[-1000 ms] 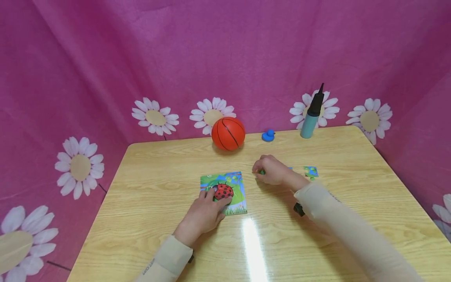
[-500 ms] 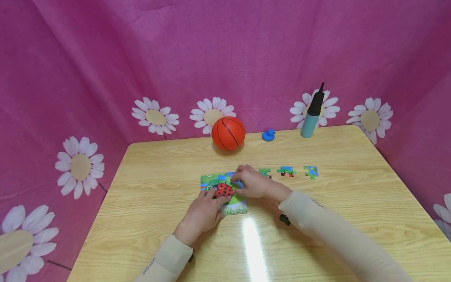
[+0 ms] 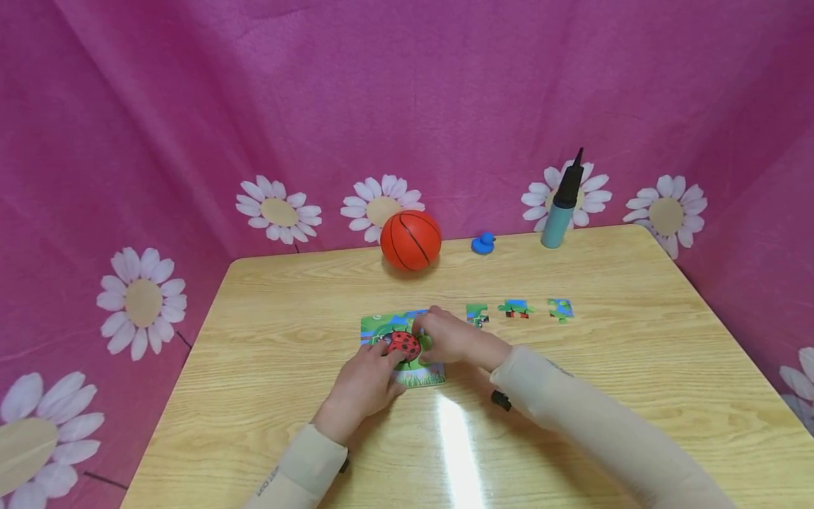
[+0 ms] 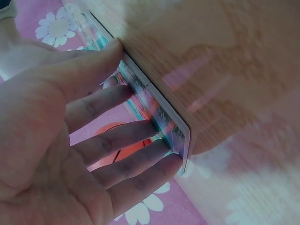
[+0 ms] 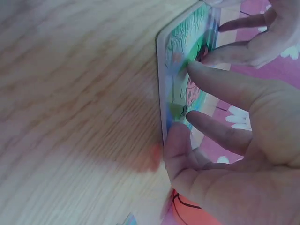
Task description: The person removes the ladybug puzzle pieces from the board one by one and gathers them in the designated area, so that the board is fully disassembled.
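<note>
Left hand (image 3: 365, 378) rests, fingers extended, on the near-square puzzle (image 3: 404, 340), no long axis evident, masking its near-left corner; right hand (image 3: 448, 338), nearer the three loose pieces (image 3: 516, 308) beyond it rightward, touches the puzzle's right side, any pinch undeterminable. Farther beyond both hands: ball (image 3: 410, 240), duck (image 3: 483, 244), pump (image 3: 562, 205)

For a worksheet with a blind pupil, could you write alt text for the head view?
A person's left hand and right hand touch a ladybird puzzle on a wooden table. Three loose pieces lie to the right; a basketball, blue duck and pump stand behind.
</note>
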`<state>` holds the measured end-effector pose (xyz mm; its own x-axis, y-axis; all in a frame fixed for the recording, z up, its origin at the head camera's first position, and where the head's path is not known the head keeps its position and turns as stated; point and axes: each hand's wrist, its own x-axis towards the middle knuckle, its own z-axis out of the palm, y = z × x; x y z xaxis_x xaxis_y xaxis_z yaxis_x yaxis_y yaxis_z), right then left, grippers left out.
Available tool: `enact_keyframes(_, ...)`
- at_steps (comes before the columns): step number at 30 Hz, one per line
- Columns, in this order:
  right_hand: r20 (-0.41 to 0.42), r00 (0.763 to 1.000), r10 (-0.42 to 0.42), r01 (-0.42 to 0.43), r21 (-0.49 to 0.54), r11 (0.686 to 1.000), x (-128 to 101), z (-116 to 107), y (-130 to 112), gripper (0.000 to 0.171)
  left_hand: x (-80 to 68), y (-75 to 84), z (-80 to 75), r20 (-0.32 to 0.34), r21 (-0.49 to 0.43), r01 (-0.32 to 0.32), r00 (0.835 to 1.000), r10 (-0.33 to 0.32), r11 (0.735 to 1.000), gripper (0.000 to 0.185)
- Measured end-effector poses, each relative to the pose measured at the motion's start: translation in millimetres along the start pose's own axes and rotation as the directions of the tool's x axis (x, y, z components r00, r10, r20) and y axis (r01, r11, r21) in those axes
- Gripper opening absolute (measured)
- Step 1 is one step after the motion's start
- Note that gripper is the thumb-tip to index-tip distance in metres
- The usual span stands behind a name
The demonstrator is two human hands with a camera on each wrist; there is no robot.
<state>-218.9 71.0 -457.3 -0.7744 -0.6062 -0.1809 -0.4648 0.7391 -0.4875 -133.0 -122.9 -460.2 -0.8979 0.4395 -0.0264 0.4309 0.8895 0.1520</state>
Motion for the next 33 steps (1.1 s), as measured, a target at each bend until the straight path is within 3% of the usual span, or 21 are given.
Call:
enact_keyframes(10, 0.056, 0.996, 0.067, -0.071, 0.066, 0.995, 8.7, -3.2, 3.0, 0.047, -0.5, 0.4, -1.7, -0.009, 0.003, 0.003, 1.0, -0.003, 1.0, 0.049)
enact_keyframes(20, 0.048, 0.994, 0.1, -0.103, 0.065, 0.993, 9.1, -1.4, 3.5, 0.042, 0.6, 1.7, -2.6, 0.005, -0.004, 0.016, 1.0, -0.016, 1.0, 0.048)
enact_keyframes(29, -0.045, 0.999, 0.018, -0.013, 0.111, 0.994, 1.0, 3.4, 5.6, 0.041, 0.3, 2.2, -2.4, -0.004, 0.022, 0.013, 1.0, -0.013, 1.0, 0.048)
enact_keyframes(33, -0.103, 0.994, -0.023, 0.032, 0.087, 0.996, -4.5, 6.9, 10.2, 0.041, 0.3, 2.1, -1.5, -0.001, 0.025, 0.01, 1.0, -0.01, 1.0, 0.048)
